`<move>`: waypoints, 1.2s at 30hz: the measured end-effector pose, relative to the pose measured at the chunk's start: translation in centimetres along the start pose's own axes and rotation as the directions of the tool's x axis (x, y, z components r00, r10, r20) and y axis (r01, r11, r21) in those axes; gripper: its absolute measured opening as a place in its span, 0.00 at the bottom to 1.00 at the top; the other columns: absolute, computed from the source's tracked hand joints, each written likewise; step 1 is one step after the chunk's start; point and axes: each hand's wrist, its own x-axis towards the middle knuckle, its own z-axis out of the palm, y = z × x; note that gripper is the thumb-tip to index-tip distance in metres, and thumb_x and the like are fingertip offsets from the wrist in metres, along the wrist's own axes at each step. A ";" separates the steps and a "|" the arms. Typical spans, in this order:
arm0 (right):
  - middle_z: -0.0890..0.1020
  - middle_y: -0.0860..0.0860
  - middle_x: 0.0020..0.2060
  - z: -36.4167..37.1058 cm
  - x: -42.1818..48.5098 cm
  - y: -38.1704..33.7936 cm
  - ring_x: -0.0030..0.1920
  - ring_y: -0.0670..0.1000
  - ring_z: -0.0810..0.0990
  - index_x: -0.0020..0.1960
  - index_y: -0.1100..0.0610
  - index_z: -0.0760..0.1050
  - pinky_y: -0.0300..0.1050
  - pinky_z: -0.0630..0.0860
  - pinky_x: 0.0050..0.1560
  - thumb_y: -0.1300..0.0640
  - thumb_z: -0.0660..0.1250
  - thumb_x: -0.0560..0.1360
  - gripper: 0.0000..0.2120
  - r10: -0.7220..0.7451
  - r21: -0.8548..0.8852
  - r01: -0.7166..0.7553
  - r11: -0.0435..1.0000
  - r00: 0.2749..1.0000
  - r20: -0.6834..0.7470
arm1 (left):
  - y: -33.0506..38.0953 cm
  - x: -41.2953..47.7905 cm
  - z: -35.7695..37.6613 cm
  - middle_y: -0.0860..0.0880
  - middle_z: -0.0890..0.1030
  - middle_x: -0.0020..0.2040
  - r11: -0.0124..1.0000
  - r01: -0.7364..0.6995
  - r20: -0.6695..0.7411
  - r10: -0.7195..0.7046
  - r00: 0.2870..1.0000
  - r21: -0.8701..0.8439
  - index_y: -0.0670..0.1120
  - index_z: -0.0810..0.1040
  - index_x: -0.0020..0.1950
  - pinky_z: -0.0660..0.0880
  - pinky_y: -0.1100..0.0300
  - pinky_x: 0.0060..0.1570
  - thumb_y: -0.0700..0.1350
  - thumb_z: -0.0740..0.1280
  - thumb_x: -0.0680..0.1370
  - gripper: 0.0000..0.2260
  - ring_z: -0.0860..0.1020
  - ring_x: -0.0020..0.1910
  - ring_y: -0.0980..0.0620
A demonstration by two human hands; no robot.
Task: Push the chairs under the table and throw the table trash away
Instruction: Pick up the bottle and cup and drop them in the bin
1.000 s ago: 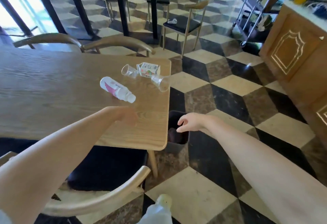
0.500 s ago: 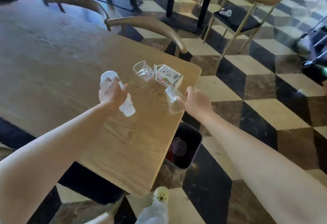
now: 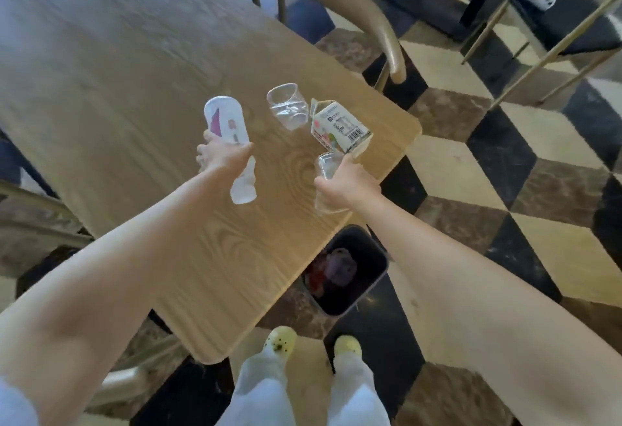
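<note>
My left hand (image 3: 222, 158) grips a white plastic bottle (image 3: 226, 122) with a pink label, held over the wooden table (image 3: 134, 89). My right hand (image 3: 346, 183) is closed around a clear plastic cup (image 3: 328, 164) near the table's right edge. A small white carton (image 3: 340, 127) lies on its side just beyond that hand, touching its fingertips. A second clear cup (image 3: 286, 105) lies tipped on the table between bottle and carton. A black trash bin (image 3: 363, 287) with some waste inside stands on the floor below the table's corner.
A wooden chair back (image 3: 356, 8) curves along the table's far side. Another chair's armrest (image 3: 43, 220) shows at the near left. A black-seated chair (image 3: 572, 25) stands at the far right on the checkered floor. My feet (image 3: 313, 348) are beside the bin.
The view has moved closer over the table. Both hands went from reaching to holding: the left lifted the bottle, the right closed on the cup and shifted toward the carton.
</note>
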 end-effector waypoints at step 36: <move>0.72 0.56 0.66 9.0 1.5 26.6 0.60 0.56 0.74 0.72 0.58 0.60 0.50 0.73 0.57 0.44 0.67 0.72 0.34 -0.146 0.273 0.051 0.961 0.929 0.341 | -12.1 -22.7 24.2 0.39 0.65 0.67 0.926 0.006 0.277 -0.119 0.953 0.377 0.48 0.55 0.74 0.71 0.45 0.62 0.56 0.70 0.71 0.38 0.69 0.64 0.39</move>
